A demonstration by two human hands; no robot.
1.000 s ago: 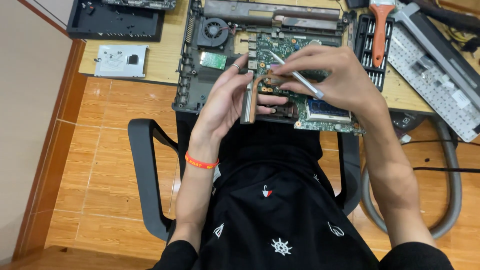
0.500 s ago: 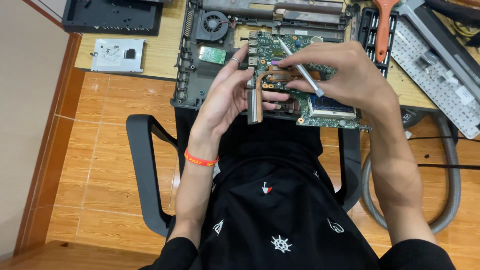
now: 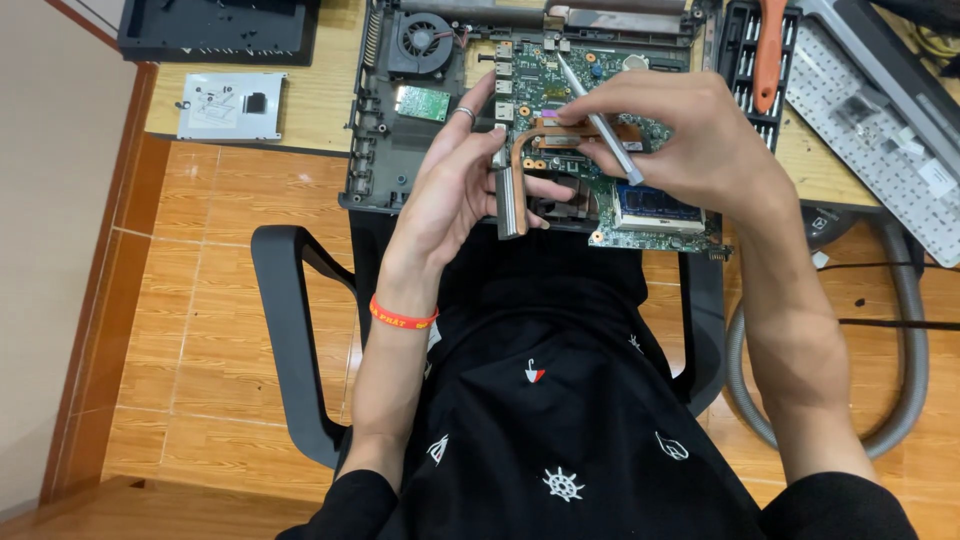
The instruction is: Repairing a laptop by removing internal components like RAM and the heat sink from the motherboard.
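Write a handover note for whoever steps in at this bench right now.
Left hand: holds the copper heat pipe by its metal fin block, lifted over the circuit board.
Right hand: grips a silver screwdriver, tip toward the board.
Board sits in the open laptop shell on the wooden table; fan remains in the shell.
Done: keyboard is out, lying at right.
Left: board not yet out.

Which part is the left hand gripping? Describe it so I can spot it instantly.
Start at the opened laptop chassis on the wooden desk, then the green motherboard inside it. The left hand grips the heatsink assembly at the board's near edge: the only curved copper pipe ending in a silver finned block.
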